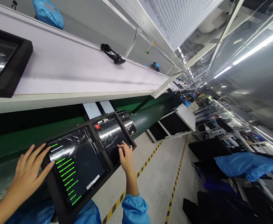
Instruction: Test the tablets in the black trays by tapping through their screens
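A black tray [96,137] lies tilted at my lap and holds two tablet-like devices side by side. The left tablet [87,165] has its screen lit with green text lines and a white label near its lower edge. The second tablet [109,133] is dark and glossy, with a red square and small labels at its top. My left hand [31,169] is open, fingers spread over the tray's left edge, fingertips at the lit screen. My right hand [126,155] hovers at or touches the dark tablet's right part, fingers bent and apart, holding nothing.
Beyond the tray, more labelled dark panels [128,123] sit against a green surface. A white bench [80,71] bears a black strap-like object [113,55] and a black-framed screen [1,62]. A cart [171,124] stands on the floor; a person in blue [241,165] is at right.
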A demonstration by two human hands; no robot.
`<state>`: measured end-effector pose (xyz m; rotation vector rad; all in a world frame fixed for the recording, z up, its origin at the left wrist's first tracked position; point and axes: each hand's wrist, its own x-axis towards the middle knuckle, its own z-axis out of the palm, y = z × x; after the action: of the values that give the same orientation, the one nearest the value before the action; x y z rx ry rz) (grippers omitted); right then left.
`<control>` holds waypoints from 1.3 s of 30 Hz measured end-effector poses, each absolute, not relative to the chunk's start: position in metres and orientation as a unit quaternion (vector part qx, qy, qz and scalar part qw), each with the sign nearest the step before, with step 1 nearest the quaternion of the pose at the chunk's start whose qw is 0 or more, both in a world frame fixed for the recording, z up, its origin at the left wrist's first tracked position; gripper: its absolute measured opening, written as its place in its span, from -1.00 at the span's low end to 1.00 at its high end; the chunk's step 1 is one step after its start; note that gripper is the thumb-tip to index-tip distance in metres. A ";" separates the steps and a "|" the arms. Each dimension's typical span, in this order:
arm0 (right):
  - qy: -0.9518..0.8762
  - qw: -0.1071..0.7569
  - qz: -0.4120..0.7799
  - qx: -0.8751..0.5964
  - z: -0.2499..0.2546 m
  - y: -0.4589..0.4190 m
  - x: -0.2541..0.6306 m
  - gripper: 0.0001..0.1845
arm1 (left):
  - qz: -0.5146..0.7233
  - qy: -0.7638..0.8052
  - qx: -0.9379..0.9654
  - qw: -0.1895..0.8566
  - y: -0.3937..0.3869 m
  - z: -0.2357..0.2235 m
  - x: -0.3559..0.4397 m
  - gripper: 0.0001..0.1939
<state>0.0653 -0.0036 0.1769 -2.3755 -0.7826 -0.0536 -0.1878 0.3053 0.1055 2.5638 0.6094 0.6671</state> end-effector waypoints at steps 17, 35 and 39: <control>-0.252 0.326 -0.095 -0.906 0.174 -0.012 0.081 -0.71 | 0.210 0.241 0.917 0.239 0.303 0.107 -0.189 -0.38; -0.332 0.313 -0.055 -0.888 0.191 -0.011 0.067 -0.79 | 0.233 0.233 0.911 0.249 0.301 0.108 -0.185 -0.43; -0.268 0.266 -0.076 -0.923 0.178 -0.013 0.114 -0.76 | 0.231 0.225 0.915 0.244 0.303 0.104 -0.185 -0.44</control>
<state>0.1139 -0.0130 0.1784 -2.4917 -0.7244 -0.2060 -0.1851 0.3030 0.1040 2.4981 0.6145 0.6311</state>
